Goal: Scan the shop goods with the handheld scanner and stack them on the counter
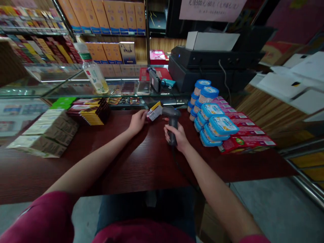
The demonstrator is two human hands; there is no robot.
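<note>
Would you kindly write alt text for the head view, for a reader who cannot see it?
A right hand holds a dark grey pistol-shaped scanner close to a white-and-yellow packet in the left hand, at a dark reddish-brown counter. Pale rectangular cartons are stacked at left; blue-lidded plastic tubs and red boxes at right.
</note>
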